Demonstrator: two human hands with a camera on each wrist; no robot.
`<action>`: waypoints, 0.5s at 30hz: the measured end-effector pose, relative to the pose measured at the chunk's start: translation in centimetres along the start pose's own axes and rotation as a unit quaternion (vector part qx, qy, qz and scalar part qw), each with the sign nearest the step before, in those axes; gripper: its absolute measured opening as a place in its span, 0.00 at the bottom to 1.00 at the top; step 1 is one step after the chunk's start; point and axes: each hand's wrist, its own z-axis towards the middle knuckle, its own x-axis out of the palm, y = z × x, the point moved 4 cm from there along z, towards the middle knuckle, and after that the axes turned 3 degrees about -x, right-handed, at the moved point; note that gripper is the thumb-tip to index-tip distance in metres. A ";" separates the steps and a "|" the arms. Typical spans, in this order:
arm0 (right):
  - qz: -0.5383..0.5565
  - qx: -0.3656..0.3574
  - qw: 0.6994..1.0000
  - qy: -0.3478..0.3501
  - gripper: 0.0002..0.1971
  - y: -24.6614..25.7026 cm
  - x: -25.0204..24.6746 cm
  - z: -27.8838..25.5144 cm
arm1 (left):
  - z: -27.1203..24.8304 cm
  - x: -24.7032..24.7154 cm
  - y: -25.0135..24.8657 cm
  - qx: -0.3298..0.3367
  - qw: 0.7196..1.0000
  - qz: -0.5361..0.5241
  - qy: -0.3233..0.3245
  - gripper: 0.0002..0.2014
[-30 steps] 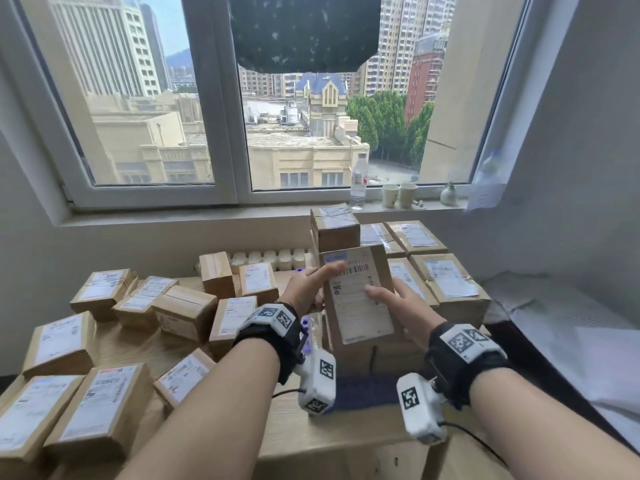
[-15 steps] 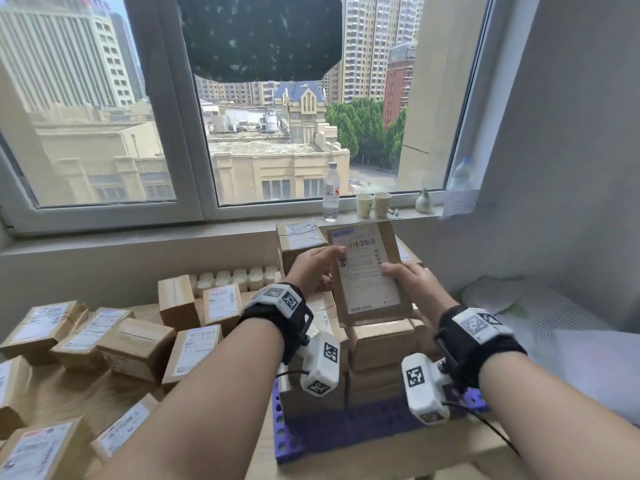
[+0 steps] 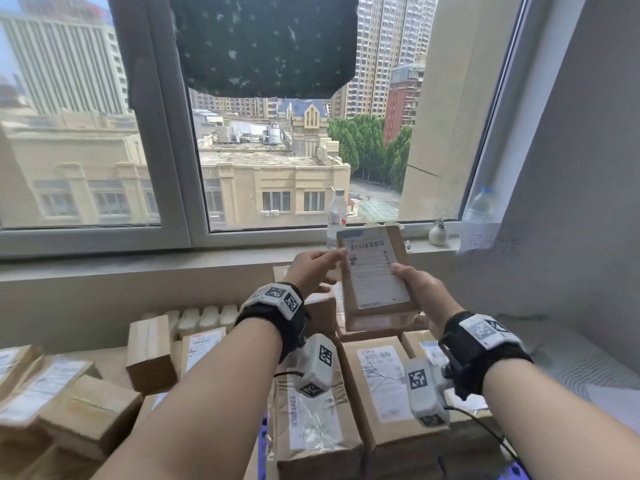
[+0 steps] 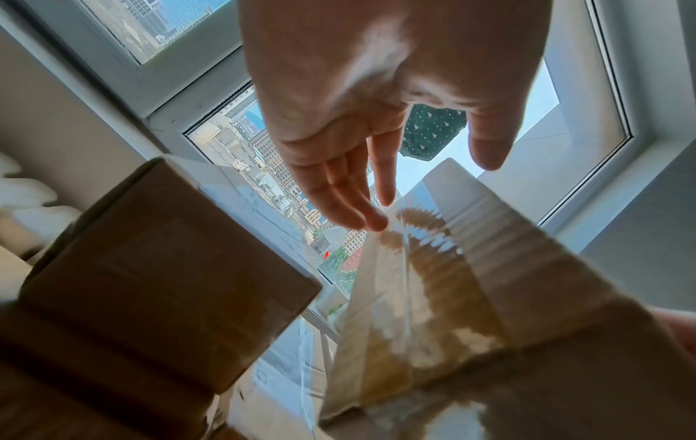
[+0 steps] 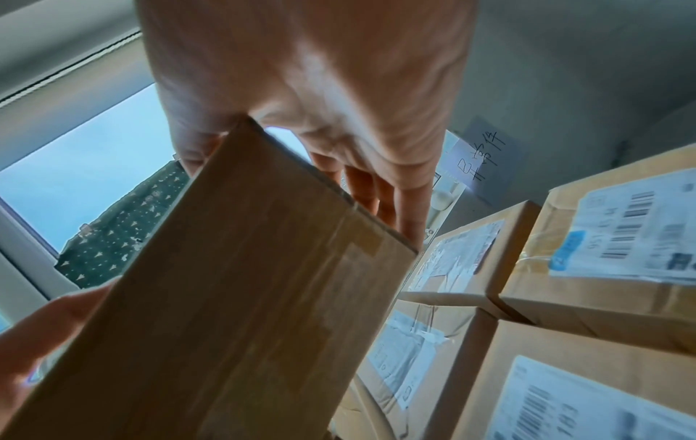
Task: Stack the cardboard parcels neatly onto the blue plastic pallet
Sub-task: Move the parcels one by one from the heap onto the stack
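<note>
A flat cardboard parcel [image 3: 375, 271] with a white barcode label hangs tilted above the rear of the parcel stack [image 3: 384, 386]. My right hand [image 3: 408, 275] grips its right edge, thumb on the label face and fingers [image 5: 395, 208] behind the parcel [image 5: 226, 297]. My left hand [image 3: 332, 258] is flat, its straight fingertips [image 4: 376, 220] touching the parcel's [image 4: 471, 297] left edge. Under the stack only slivers of the blue pallet [image 3: 263, 441] show.
Several loose parcels [image 3: 86, 410] lie on the wooden table at the left, one standing upright [image 3: 149, 351]. The window sill behind holds a water bottle [image 3: 336, 216], a small vase [image 3: 438, 235] and another bottle [image 3: 483, 209]. White cloth [image 3: 571, 358] lies at the right by the wall.
Both hands have carried the parcel up and farther toward the window, above the stack. The head view has come closer to the pallet, and the left fingers now lie straight at the parcel's edge.
</note>
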 end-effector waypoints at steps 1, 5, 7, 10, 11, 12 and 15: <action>0.001 0.010 1.000 -0.005 0.27 -0.1 0.0 0.9 | 0.6 -0.5 0.0 0.010 1.000 0.017 -0.022 0.23; -0.019 0.048 0.999 -0.009 0.27 -1.0 -0.1 3.6 | 2.6 -3.0 0.9 0.014 0.991 0.048 -0.127 0.23; -0.030 0.065 0.997 -0.004 0.27 -1.2 0.0 4.8 | 3.4 -4.1 1.8 -0.010 0.984 0.073 -0.161 0.29; -0.058 0.086 0.995 0.000 0.28 -1.6 0.4 6.6 | 4.4 -5.2 3.5 -0.081 0.974 0.100 -0.186 0.40; -0.080 0.090 0.993 0.002 0.32 -2.0 0.4 7.5 | 4.6 -5.4 4.0 -0.104 0.972 0.102 -0.187 0.41; -0.099 0.088 0.991 0.005 0.36 -2.4 0.5 8.5 | 5.0 -5.6 4.8 -0.126 0.970 0.100 -0.184 0.42; -0.098 0.109 0.989 0.022 0.33 -3.0 1.7 9.7 | 5.8 -5.8 6.5 -0.173 0.965 0.118 -0.161 0.45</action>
